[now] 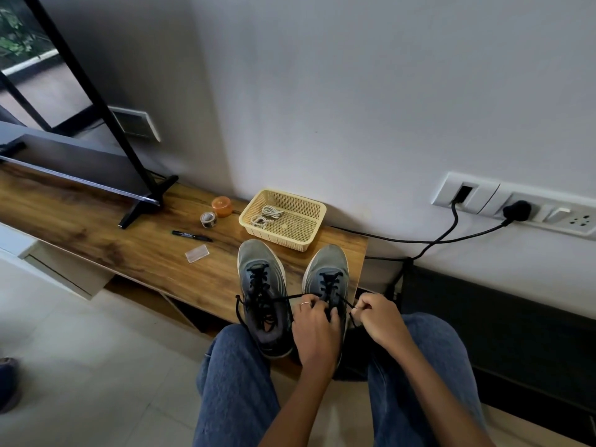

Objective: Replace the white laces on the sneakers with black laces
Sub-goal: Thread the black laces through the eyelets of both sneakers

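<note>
Two grey sneakers stand toes-away on the wooden bench (129, 246), both threaded with black laces. On the left sneaker (263, 295) the lace ends hang loose. My left hand (317, 330) lies over the tongue of the right sneaker (325, 269) and pinches one black lace end (292, 297) that runs off to the left. My right hand (379, 321) pinches the other end beside the shoe's right edge. The white laces (266, 216) lie coiled in the yellow basket (303, 204) behind the shoes.
On the bench left of the basket are an orange lid (222, 205), a tape roll (208, 219), a black marker (190, 235) and a small clear case (197, 253). A TV stand foot (145, 201) sits further left. Black cables (451, 240) run from wall sockets at right.
</note>
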